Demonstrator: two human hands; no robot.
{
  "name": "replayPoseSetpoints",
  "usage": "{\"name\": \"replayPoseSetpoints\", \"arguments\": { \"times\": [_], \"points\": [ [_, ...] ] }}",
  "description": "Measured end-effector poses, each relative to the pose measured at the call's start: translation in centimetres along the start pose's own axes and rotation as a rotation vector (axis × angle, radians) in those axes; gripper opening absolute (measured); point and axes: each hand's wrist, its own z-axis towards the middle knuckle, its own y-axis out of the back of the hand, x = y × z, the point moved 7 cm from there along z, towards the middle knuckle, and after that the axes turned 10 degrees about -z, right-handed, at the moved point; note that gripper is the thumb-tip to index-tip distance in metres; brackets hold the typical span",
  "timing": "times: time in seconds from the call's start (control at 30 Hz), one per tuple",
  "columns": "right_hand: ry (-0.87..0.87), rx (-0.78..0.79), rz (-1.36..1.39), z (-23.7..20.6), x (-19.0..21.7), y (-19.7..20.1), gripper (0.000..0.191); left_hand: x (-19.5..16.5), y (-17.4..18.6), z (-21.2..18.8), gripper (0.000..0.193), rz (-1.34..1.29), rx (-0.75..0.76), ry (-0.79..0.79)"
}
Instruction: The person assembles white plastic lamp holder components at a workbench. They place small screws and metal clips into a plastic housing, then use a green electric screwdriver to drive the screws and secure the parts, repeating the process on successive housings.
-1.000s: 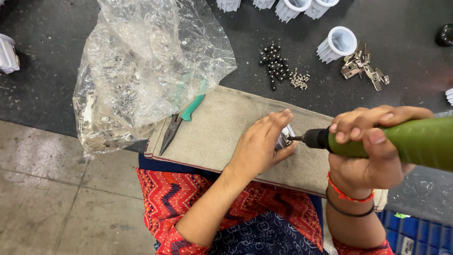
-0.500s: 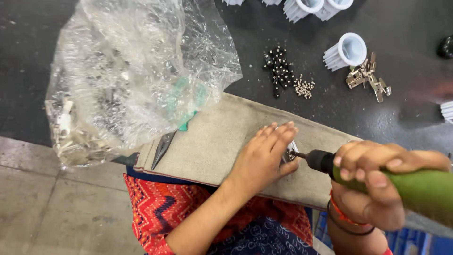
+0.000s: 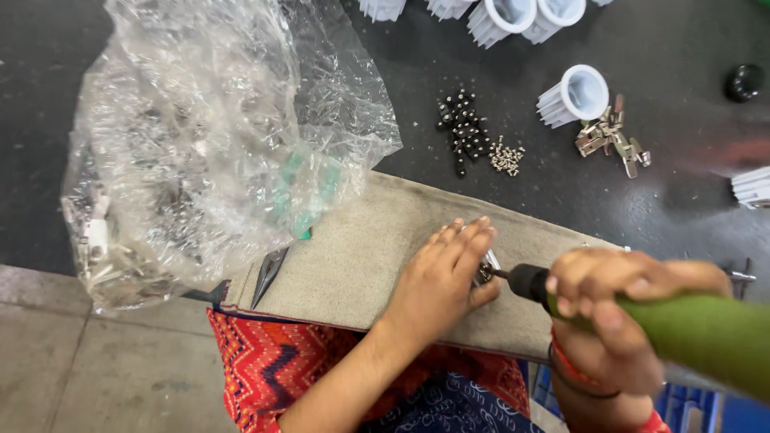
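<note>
A: Dark grey tabletop [image 3: 241,32] was our work surface; pale concrete floor [image 3: 96,369] showed below its edge. We noted a beige board [image 3: 361,256] lying on the table's near edge, over the lap.

B: Containers?

A: We logged a clear plastic bag [image 3: 200,144], crumpled, with small metal parts collected in its lower left corner. It partly covered the green handles of a pair of pliers [image 3: 273,269] resting on the board. White ribbed plastic cups [image 3: 577,95] lay on the table; what they held, we could not tell. Loose black screws [image 3: 461,128] and small silver screws [image 3: 507,155] lay between them and the board, with metal clips [image 3: 609,140] beside one cup.

B: Hands and workpiece?

A: Our left hand [image 3: 445,277] lay flat, fingers together, pressing down a small metal piece [image 3: 486,267] on the board. Our right hand [image 3: 618,309] was wrapped tight around a green-handled screwdriver [image 3: 682,333], its tip meeting the piece just beside the left fingertips.
</note>
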Motion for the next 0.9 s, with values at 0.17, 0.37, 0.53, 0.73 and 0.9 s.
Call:
{"name": "replayPoseSetpoints", "arguments": {
  "times": [0.17,0.37,0.53,0.73,0.9],
  "points": [
    [-0.008,-0.048,0.068,0.4,0.4,-1.0,0.029,-1.9,0.4,-1.1,0.067,0.039,-0.04,-0.1],
    [0.05,0.022,0.016,0.5,4.1,-0.8,0.03,-3.5,0.6,-2.6,0.089,-0.076,-0.018,-0.008],
    [0.055,0.015,-0.175,-1.4,4.9,0.8,0.038,-5.3,0.5,-3.4,0.088,-0.097,-0.054,-0.013],
    [-0.007,0.007,-0.632,-6.7,3.4,0.7,0.033,-8.3,1.0,-4.6,0.083,-0.074,-0.155,0.058],
    [0.05,-0.048,-0.814,-9.6,4.6,0.4,0.031,-11.6,0.6,-4.8,0.078,-0.024,-0.16,0.0]
  ]
}}
